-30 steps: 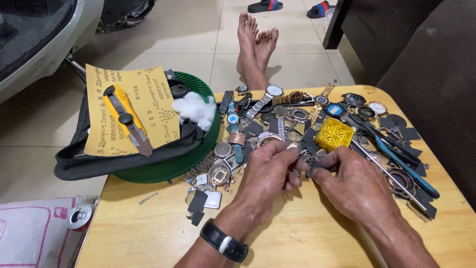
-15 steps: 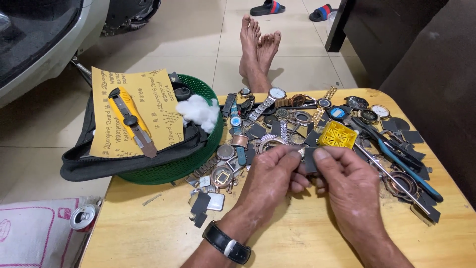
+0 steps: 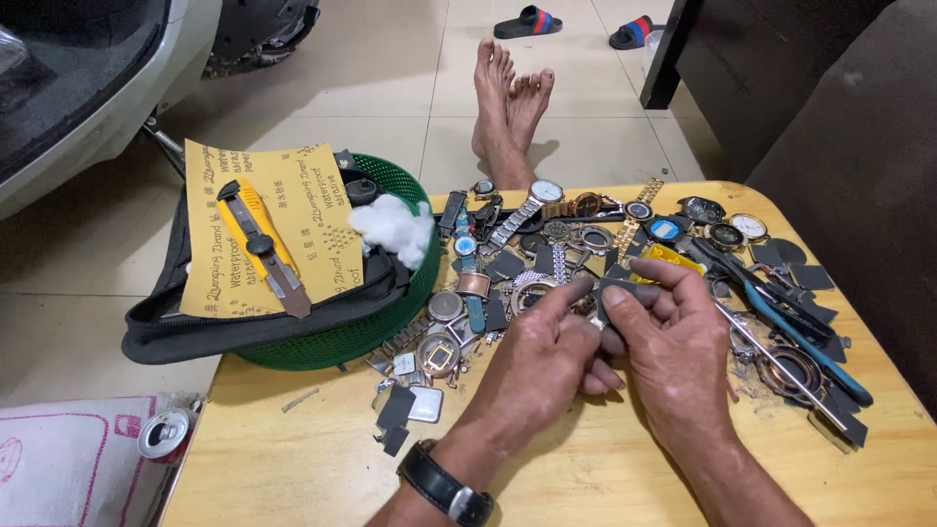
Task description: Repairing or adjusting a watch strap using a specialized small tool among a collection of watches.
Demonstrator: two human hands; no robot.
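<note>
My left hand (image 3: 542,361), with a black wristwatch (image 3: 444,485) on its wrist, and my right hand (image 3: 678,342) meet over the middle of a wooden table (image 3: 586,478). The fingertips of both pinch a small dark grey flat piece (image 3: 620,290), and a tiny metal part shows between them. Just beyond the fingers lies a heap of watches, watch cases and straps (image 3: 547,239). Small dark grey squares (image 3: 395,405) are scattered to the left of my left hand.
At the table's left a green basket (image 3: 390,322) holds a black pouch (image 3: 195,337), a yellow sandpaper sheet (image 3: 303,210), a utility knife (image 3: 264,249) and white cotton (image 3: 395,229). Blue-handled pliers (image 3: 805,337) lie right. A person's bare feet (image 3: 508,98) rest beyond the table.
Both hands stay together on the small piece. They have shifted slightly right and the fingers have turned the piece a little.
</note>
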